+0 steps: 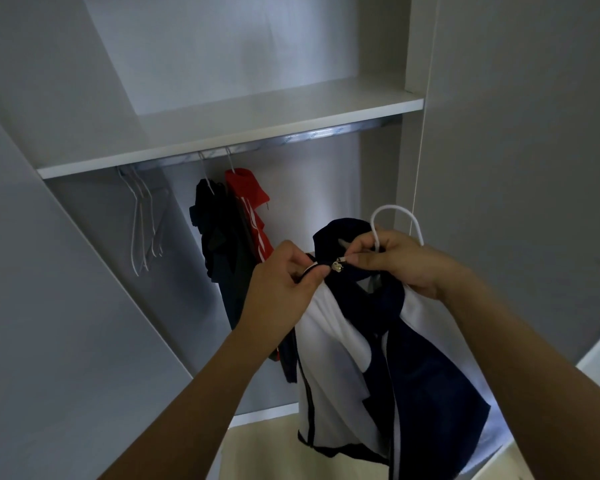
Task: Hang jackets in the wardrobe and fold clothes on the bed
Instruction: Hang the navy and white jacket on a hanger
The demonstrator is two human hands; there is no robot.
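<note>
Two hands meet at the collar of one navy-and-white jacket point(388, 348), held up in front of an open wardrobe point(222, 64). Jacket: soft, matte cloth in broad navy and white panels, dark piping along the front edge, draped in loose folds from a white hanger point(395, 216) whose rounded hook rises above the collar. Left hand point(284, 275): fingers curled, thumb and forefinger pinching the dark-edged collar hem. Right hand point(399, 261): fingers curled round the hanger's neck, fingertips pinching a small metallic zip pull point(338, 266) at the collar; the two hands sit just beside each other.

Wardrobe: smooth, flat pale grey panels, with a plain white shelf point(257, 129) across it and a shiny metal rail point(291, 136) fixed just under the shelf. Contents on the rail, left to right: a bunch of thin white wire-shaped hangers point(142, 216), bare and pressed together; a dark garment point(219, 244) on a white hanger, hanging limp and crumpled; a red garment point(250, 206) with white stripes, touching the dark one. Held jacket is in front of the hanging space, well to the right of these and below the rail, not on it.
</note>
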